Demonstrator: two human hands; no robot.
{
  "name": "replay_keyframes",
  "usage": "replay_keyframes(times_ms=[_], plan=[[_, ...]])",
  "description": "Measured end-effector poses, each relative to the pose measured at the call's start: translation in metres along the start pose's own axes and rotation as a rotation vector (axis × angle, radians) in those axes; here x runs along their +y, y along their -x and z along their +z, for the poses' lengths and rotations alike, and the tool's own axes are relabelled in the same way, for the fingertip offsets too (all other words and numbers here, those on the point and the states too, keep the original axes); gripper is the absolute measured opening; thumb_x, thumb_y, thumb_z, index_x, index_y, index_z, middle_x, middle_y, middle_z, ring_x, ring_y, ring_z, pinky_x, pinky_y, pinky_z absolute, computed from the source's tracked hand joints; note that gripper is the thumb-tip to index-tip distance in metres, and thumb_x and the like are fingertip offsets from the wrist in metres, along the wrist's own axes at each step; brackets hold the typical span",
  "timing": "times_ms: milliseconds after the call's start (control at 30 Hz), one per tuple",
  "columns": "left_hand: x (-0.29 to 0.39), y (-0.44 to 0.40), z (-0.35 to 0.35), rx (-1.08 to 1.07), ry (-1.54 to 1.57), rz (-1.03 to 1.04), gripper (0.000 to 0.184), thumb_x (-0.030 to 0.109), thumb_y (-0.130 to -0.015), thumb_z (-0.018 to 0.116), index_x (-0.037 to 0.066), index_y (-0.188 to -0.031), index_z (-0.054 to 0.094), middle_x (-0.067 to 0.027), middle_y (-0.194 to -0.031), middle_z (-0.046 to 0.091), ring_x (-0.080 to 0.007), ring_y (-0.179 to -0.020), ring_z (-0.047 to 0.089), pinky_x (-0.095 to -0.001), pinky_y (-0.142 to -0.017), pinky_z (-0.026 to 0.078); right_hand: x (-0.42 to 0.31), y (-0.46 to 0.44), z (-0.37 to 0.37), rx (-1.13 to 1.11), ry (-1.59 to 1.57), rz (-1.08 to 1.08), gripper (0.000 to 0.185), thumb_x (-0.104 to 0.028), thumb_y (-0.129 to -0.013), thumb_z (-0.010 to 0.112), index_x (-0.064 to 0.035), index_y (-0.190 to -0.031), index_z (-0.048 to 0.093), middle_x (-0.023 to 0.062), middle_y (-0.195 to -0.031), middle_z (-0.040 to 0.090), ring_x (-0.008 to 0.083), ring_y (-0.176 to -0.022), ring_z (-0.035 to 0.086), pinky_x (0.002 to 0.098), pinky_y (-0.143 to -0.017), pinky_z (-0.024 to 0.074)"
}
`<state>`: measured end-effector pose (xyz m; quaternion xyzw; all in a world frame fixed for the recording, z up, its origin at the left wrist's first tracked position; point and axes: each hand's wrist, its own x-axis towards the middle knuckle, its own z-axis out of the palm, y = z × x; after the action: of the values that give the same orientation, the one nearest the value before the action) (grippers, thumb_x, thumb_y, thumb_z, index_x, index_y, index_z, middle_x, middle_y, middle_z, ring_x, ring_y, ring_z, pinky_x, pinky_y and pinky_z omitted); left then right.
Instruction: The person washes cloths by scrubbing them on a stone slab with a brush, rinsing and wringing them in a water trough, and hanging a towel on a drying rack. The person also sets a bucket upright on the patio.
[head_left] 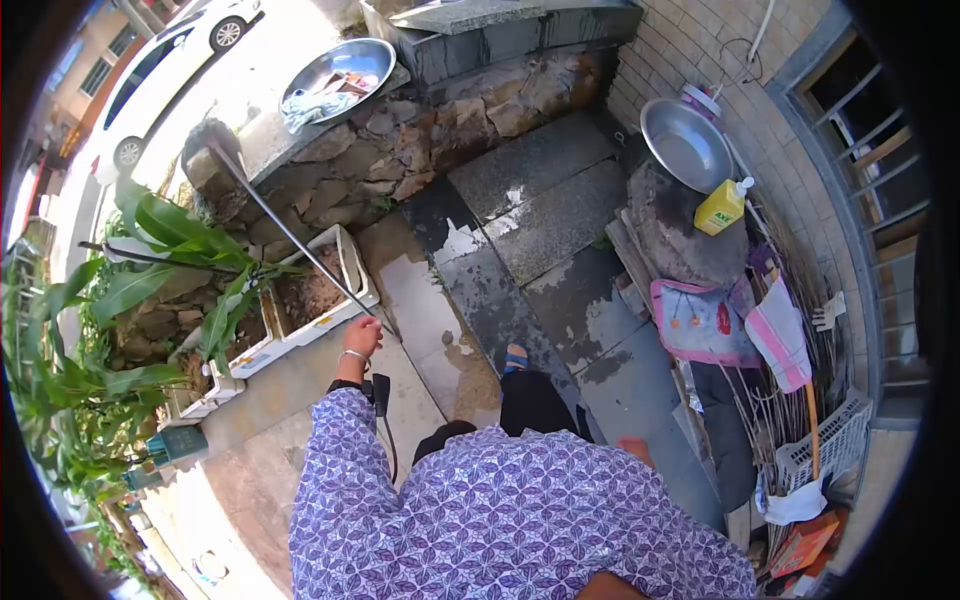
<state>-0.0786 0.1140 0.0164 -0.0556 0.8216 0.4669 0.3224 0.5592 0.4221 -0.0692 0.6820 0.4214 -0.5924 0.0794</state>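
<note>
Gripping near the end of the slim grey metal pole (290, 236), my left hand (363, 337) has its fingers wrapped closed; my right hand's (636, 450) grip I can't tell. The stiff shaft reaches toward eleven o'clock, probably head-heavy; mid-shaft should balance better.

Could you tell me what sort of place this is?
Probably a paved yard beside a house: there is a barred window, a rough stone wall and leafy plants in the open daylight.
</note>
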Motion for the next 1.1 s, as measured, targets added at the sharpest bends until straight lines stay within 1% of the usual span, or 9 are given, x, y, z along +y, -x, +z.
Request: replay_keyframes(times_ms=[133, 300, 433, 500, 600, 700, 767, 967, 1100], plan=[[0.074, -0.083, 0.014, 0.072, 0.134, 0.09, 0.022, 0.021, -0.088, 0.058, 0.003, -0.101, 0.06, -0.0075, -0.071, 0.061, -0.0158, -0.052, 0.058, -0.0284, -0.045, 0.045, -0.212, -0.012, -0.007, -0.013, -0.002, -0.239, 0.026, -0.017, -0.084, 0.057, -0.0019, -0.104, 0.061, 0.0074, -0.077, 0.061, 0.0218, -0.051, 0.063, 0.0304, -0.044, 0.0497], [0.214, -0.143, 0.014, 0.255, 0.313, 0.139, 0.017, 0.016, -0.087, 0.06, 0.001, -0.091, 0.064, -0.0052, -0.07, 0.061, -0.0126, -0.058, 0.057, -0.0261, -0.05, 0.047, -0.434, -0.044, -0.005, -0.036, 0.15, -0.446, 0.031, -0.016, -0.086, 0.057, -0.0023, -0.114, 0.06, 0.0057, -0.077, 0.062, 0.0183, -0.056, 0.064, 0.0279, -0.047, 0.0499], [0.293, -0.228, 0.0, 0.455, 0.151, 0.236, 0.019, 0.02, -0.084, 0.063, 0.003, -0.088, 0.067, -0.0038, -0.069, 0.064, -0.0122, -0.061, 0.059, -0.0262, -0.056, 0.048, -0.57, -0.063, 0.033, -0.082, 0.216, -0.478, 0.031, -0.017, -0.086, 0.058, -0.0017, -0.113, 0.061, 0.0021, -0.077, 0.061, 0.0131, -0.059, 0.061, 0.0266, -0.052, 0.0513], [0.336, -0.265, -0.007, 0.692, -0.208, 0.355, 0.023, 0.028, -0.08, 0.066, 0.006, -0.087, 0.07, -0.0083, -0.075, 0.068, -0.0179, -0.069, 0.064, -0.0317, -0.067, 0.049, -0.619, -0.089, 0.047, -0.137, 0.193, -0.519, 0.03, -0.016, -0.087, 0.057, -0.0035, -0.114, 0.061, 0.0036, -0.081, 0.064, 0.0133, -0.058, 0.063, 0.0248, -0.052, 0.0472], [0.37, -0.352, -0.033, 0.827, -0.43, 0.174, 0.037, 0.04, -0.08, 0.063, 0.005, -0.094, 0.069, -0.0147, -0.087, 0.069, -0.0288, -0.083, 0.066, -0.0368, -0.076, 0.049, -0.687, -0.109, 0.061, -0.163, 0.272, -0.424, 0.028, -0.016, -0.087, 0.058, -0.0029, -0.112, 0.062, 0.0045, -0.083, 0.065, 0.0133, -0.06, 0.063, 0.0252, -0.053, 0.0485], [0.397, -0.408, -0.055, 0.722, -0.644, -0.121, 0.049, 0.044, -0.084, 0.056, -0.003, -0.094, 0.068, -0.0244, -0.096, 0.065, -0.0402, -0.093, 0.062, -0.0459, -0.082, 0.046, -0.769, -0.116, 0.061, -0.125, 0.301, -0.371, 0.027, -0.016, -0.087, 0.059, -0.0028, -0.111, 0.062, 0.0036, -0.08, 0.064, 0.0127, -0.059, 0.062, 0.025, -0.053, 0.0487], [0.404, -0.431, -0.06, 0.695, -0.65, -0.3, 0.054, 0.045, -0.085, 0.055, -0.007, -0.092, 0.066, -0.0263, -0.097, 0.064, -0.0422, -0.095, 0.06, -0.0463, -0.084, 0.046, -0.812, -0.129, 0.058, -0.106, 0.264, -0.409, 0.026, -0.016, -0.088, 0.059, -0.0024, -0.11, 0.062, 0.0028, -0.078, 0.063, 0.0123, -0.058, 0.06, 0.0247, -0.053, 0.0483], [0.435, -0.431, -0.046, 0.772, -0.682, -0.276, 0.035, 0.023, -0.079, 0.053, -0.001, -0.102, 0.064, -0.0256, -0.101, 0.063, -0.0419, -0.094, 0.06, -0.0459, -0.083, 0.045, -1.004, -0.133, 0.07, -0.062, 0.272, -0.699, 0.024, -0.015, -0.089, 0.057, -0.0007, -0.108, 0.062, 0.0006, -0.077, 0.061, 0.0097, -0.059, 0.059, 0.023, -0.055, 0.0461], [0.417, -0.449, -0.047, 0.872, -0.62, -0.46, 0.054, 0.041, -0.078, 0.064, -0.003, -0.109, 0.059, -0.0231, -0.108, 0.063, -0.0383, -0.101, 0.06, -0.0397, -0.089, 0.046, -1.152, -0.14, 0.122, -0.13, 0.371, -0.92, 0.023, -0.012, -0.089, 0.057, 0.0007, -0.107, 0.063, 0.0006, -0.075, 0.06, 0.0089, -0.062, 0.057, 0.0233, -0.058, 0.0459]])
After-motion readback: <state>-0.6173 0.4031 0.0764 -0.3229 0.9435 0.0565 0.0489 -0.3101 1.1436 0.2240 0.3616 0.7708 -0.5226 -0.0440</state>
